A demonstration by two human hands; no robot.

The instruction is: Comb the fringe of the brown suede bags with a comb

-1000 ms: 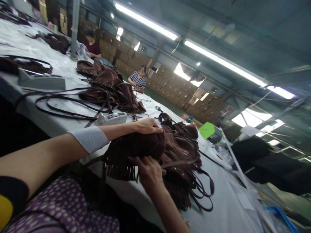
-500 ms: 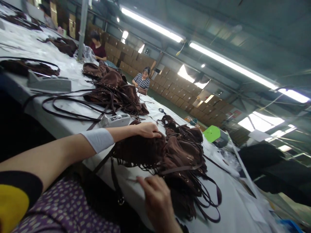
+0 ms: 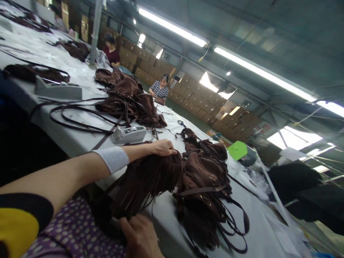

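My left hand (image 3: 163,147) is closed on the upper edge of a dark brown fringed bag (image 3: 158,170), holding it up at the table's near edge. The bag's long fringe hangs down toward my lap. Below the fringe, my right hand (image 3: 141,233) is curled, with a small greyish tip showing by its thumb; what it holds is too dark and blurred to make out. Just right of the held bag lies a heap of brown bags (image 3: 202,175) with straps and metal rings, their dark straps looping over the white tabletop (image 3: 258,218).
A grey tape dispenser (image 3: 129,134) stands beyond my left forearm, with another tape dispenser (image 3: 57,89) farther left. More brown bags (image 3: 129,95) lie behind them. A metal post (image 3: 96,34) rises from the table. Co-workers sit across it, before stacked cartons (image 3: 188,95).
My right hand has moved down and left, below the fringe. The held bag's fringe now hangs lower and spreads leftward. My left hand keeps its grip.
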